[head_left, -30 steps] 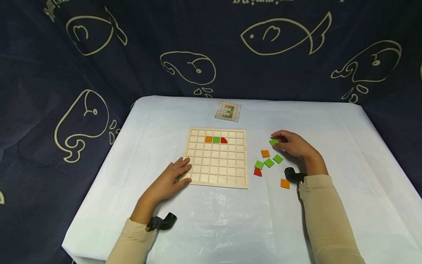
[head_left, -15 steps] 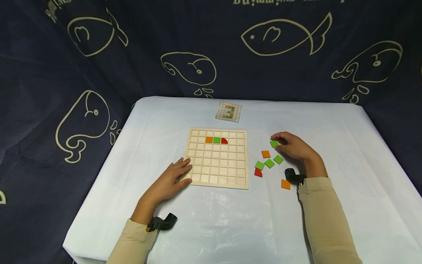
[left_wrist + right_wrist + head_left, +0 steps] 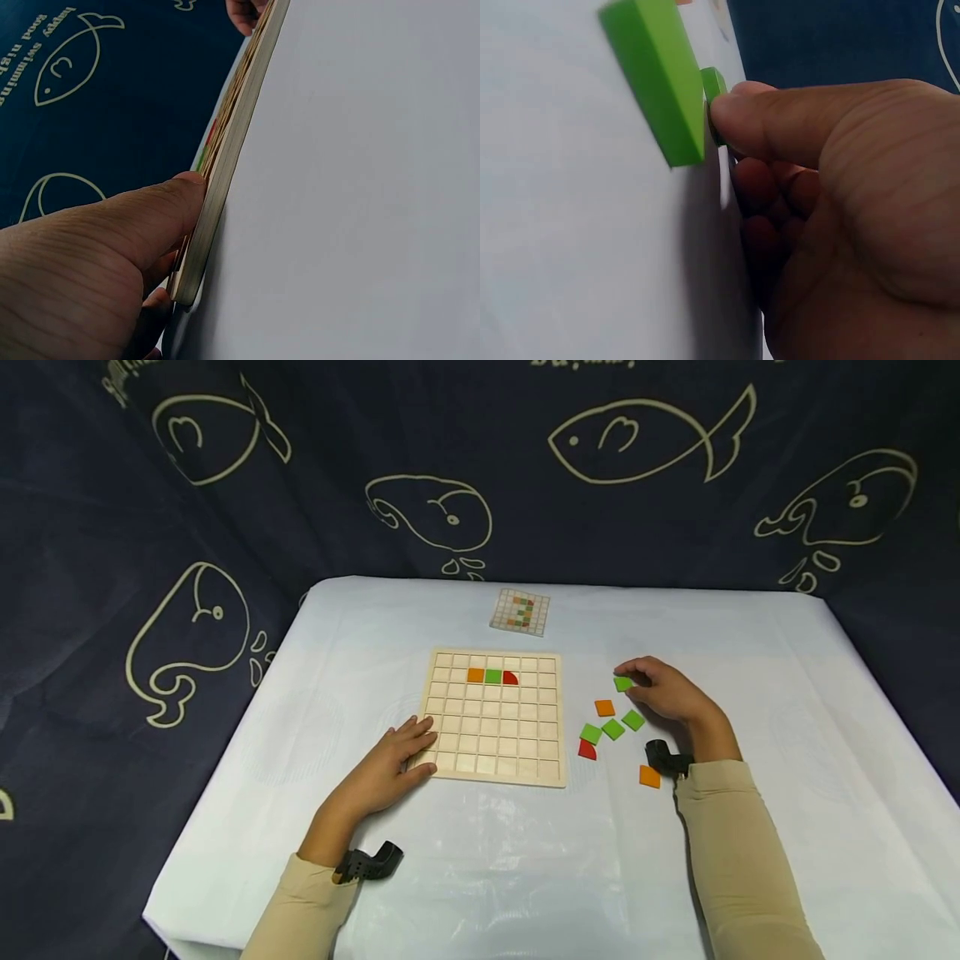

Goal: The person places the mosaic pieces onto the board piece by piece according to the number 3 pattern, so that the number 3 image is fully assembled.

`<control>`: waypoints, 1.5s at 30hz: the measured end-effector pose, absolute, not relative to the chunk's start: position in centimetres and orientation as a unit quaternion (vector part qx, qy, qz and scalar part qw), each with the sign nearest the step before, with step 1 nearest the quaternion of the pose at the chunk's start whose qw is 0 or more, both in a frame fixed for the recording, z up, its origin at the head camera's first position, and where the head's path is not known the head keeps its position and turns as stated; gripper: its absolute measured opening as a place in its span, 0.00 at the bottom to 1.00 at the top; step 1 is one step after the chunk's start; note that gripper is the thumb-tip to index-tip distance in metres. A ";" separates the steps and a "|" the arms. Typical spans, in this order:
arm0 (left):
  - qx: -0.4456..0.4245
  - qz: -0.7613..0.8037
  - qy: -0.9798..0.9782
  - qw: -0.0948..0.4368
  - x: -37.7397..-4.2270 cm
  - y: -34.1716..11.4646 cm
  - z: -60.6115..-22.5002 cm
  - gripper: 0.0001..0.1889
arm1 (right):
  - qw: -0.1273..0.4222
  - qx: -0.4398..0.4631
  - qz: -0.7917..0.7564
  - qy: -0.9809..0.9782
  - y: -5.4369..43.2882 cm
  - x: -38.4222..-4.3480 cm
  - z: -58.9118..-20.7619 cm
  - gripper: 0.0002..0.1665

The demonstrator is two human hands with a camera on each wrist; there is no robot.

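My right hand point(image 3: 667, 692) pinches a small green square tile point(image 3: 622, 684) between thumb and fingers, low over the white tabletop. In the right wrist view the thumb lies against this green tile point(image 3: 715, 84), and the other fingers are curled behind it. My left hand point(image 3: 386, 768) rests with spread fingers on the lower left corner of a wooden grid board point(image 3: 498, 718). The left wrist view shows that thumb on the board's edge point(image 3: 217, 217). One row near the board's top bears an orange square point(image 3: 476, 676), a green square point(image 3: 492, 677) and a red quarter-circle point(image 3: 510, 678).
Between the board and my right hand lie an orange tile point(image 3: 604, 708), several green tiles point(image 3: 612, 729) and a red quarter-circle tile point(image 3: 587, 749). Another orange tile point(image 3: 649, 777) is by the right wrist. Behind the board lies a pattern card point(image 3: 520, 612). A dark curtain point(image 3: 517, 527) hangs beyond.
The green tile in my right hand shows slightly more of its face than a second ago, as the fingers shifted a little. The left hand and board have stayed put.
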State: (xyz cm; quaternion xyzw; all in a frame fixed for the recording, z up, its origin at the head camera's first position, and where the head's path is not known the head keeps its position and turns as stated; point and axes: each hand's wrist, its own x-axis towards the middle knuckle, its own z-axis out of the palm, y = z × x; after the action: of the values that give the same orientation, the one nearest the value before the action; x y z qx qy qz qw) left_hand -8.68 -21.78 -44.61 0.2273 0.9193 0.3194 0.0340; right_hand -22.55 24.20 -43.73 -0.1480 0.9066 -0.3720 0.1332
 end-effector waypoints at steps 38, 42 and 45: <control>0.215 0.311 0.924 0.054 -8.7 -21.8 -44.5 0.29 | 0.120 -0.156 -0.350 0.916 23.9 -22.3 -43.8 0.20; 0.214 0.313 0.924 0.055 -8.7 -21.8 -44.4 0.29 | 0.123 -0.154 -0.352 0.915 24.1 -22.4 -43.8 0.20; 0.214 0.314 0.923 0.056 -8.7 -21.8 -44.4 0.29 | 0.125 -0.154 -0.354 0.914 24.1 -22.5 -43.8 0.20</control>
State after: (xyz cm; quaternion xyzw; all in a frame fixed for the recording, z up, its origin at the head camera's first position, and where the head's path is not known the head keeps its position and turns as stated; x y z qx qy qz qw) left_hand -8.68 -21.76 -44.38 0.2143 0.9233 0.3138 0.0558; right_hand -22.49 24.10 -43.76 -0.1539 0.9138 -0.3543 0.1251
